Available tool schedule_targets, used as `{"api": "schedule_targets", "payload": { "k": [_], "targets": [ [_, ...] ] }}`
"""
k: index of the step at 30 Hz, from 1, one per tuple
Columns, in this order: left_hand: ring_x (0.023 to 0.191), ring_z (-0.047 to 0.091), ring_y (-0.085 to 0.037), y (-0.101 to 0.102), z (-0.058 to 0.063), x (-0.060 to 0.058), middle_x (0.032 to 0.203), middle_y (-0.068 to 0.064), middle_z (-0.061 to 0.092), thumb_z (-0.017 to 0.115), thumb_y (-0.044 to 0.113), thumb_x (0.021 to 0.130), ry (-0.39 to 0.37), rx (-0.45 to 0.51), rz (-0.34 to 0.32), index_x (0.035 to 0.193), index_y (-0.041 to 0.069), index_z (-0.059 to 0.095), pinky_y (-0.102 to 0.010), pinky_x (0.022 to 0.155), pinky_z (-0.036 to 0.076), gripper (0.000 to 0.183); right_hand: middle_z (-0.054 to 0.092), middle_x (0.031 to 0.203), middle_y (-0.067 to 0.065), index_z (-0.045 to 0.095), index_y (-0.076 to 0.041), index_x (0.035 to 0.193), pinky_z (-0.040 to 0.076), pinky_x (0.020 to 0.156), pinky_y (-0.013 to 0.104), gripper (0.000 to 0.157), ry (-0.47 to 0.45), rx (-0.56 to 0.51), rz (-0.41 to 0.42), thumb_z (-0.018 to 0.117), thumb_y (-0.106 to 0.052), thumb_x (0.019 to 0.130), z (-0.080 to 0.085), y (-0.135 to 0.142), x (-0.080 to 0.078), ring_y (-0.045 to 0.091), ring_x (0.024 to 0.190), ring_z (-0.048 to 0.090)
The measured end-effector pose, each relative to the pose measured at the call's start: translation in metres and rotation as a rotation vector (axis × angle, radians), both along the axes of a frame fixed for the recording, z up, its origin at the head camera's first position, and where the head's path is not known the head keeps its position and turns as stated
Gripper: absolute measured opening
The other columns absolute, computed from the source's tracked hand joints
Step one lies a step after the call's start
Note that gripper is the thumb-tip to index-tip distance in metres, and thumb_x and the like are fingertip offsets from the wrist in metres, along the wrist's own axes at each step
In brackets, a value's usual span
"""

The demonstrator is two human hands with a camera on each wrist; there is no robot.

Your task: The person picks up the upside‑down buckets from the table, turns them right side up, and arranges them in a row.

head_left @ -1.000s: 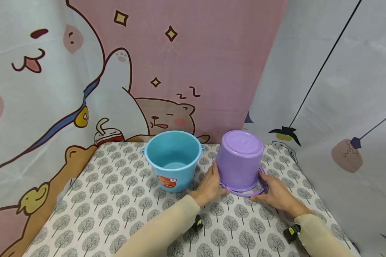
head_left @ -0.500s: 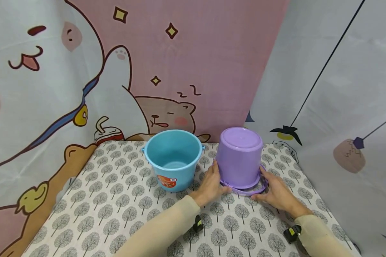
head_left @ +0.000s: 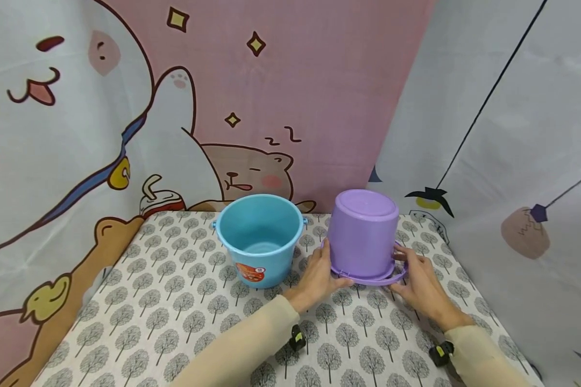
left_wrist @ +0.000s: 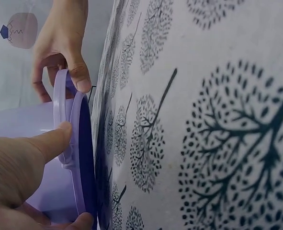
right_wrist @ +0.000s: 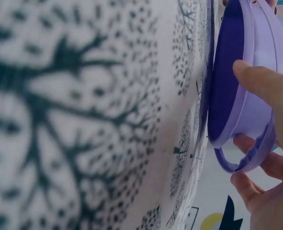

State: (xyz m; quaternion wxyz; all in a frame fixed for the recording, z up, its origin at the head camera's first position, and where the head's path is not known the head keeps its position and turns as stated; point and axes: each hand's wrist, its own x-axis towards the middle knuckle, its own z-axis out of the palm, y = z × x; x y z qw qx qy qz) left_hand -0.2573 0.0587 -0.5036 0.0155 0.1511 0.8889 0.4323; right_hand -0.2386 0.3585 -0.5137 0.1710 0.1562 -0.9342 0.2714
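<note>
A purple bucket (head_left: 363,239) is upside down between my two hands, base up. Its rim (right_wrist: 250,52) is raised off the cloth on the near side, with the dark inside showing in the right wrist view. My left hand (head_left: 316,280) grips the left side, its thumb pressing the band of the handle (left_wrist: 60,100) in the left wrist view. With the right hand (head_left: 422,287) I hold the right side: the thumb lies on the rim, and the fingers curl by the handle loop (right_wrist: 257,160). The far rim is hidden.
Left of the purple bucket, a light blue bucket (head_left: 271,269) stands upright with a red-orange label (head_left: 249,273). Both are on a tree-print tablecloth (head_left: 193,322). A cartoon curtain (head_left: 329,97) hangs behind the table's far edge.
The purple bucket has risen a little, its near rim lifting. Its handle has swung up closer to the rim. My right hand has moved slightly up and right; the blue bucket has stayed put.
</note>
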Motion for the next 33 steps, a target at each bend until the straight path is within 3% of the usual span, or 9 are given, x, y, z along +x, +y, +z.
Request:
{"api": "schedule_targets", "payload": {
  "k": [5, 12, 17, 25, 33],
  "targets": [
    [0.165, 0.053, -0.046, 0.0, 0.003, 0.002, 0.18, -0.032, 0.044, 0.1, 0.037, 0.093, 0.004, 0.009, 0.006, 0.188, 0.009, 0.004, -0.063, 0.135, 0.051, 0.137, 0.079, 0.138, 0.031, 0.057, 0.003, 0.153, 0.049, 0.111, 0.087, 0.084, 0.058, 0.019, 0.022, 0.104, -0.006, 0.085, 0.002, 0.002, 0.002, 0.055, 0.12, 0.07],
    [0.167, 0.052, -0.043, 0.002, 0.009, 0.002, 0.18, -0.028, 0.046, 0.096, 0.044, 0.096, -0.003, 0.021, 0.021, 0.189, 0.017, 0.004, -0.065, 0.134, 0.051, 0.134, 0.079, 0.126, 0.02, 0.075, -0.013, 0.119, 0.055, 0.106, 0.09, 0.048, 0.171, 0.096, 0.041, 0.1, 0.005, 0.082, 0.003, 0.002, 0.004, 0.06, 0.126, 0.068],
    [0.163, 0.056, -0.043, 0.001, 0.011, 0.001, 0.179, -0.027, 0.049, 0.096, 0.048, 0.096, 0.009, 0.011, 0.023, 0.19, 0.021, 0.006, -0.065, 0.132, 0.054, 0.132, 0.078, 0.124, 0.017, 0.078, -0.017, 0.108, 0.057, 0.104, 0.088, 0.042, 0.235, 0.128, 0.047, 0.099, 0.009, 0.081, 0.002, 0.002, 0.004, 0.06, 0.124, 0.068],
    [0.158, 0.061, -0.039, -0.008, 0.009, -0.006, 0.175, -0.023, 0.054, 0.096, 0.047, 0.097, 0.034, 0.083, -0.001, 0.187, 0.018, 0.026, -0.061, 0.134, 0.054, 0.118, 0.08, 0.118, 0.015, 0.081, -0.012, 0.109, 0.062, 0.099, 0.075, 0.047, 0.284, 0.062, 0.03, 0.096, 0.018, 0.077, 0.008, 0.003, 0.005, 0.045, 0.114, 0.074],
    [0.163, 0.059, -0.037, -0.015, 0.007, -0.011, 0.176, -0.016, 0.058, 0.088, 0.042, 0.105, 0.083, 0.115, 0.027, 0.176, 0.011, 0.049, -0.061, 0.137, 0.05, 0.087, 0.08, 0.129, 0.021, 0.079, -0.009, 0.116, 0.069, 0.089, 0.075, 0.042, 0.268, 0.005, -0.005, 0.086, 0.02, 0.087, 0.014, 0.005, 0.009, 0.045, 0.109, 0.079]
  ]
}}
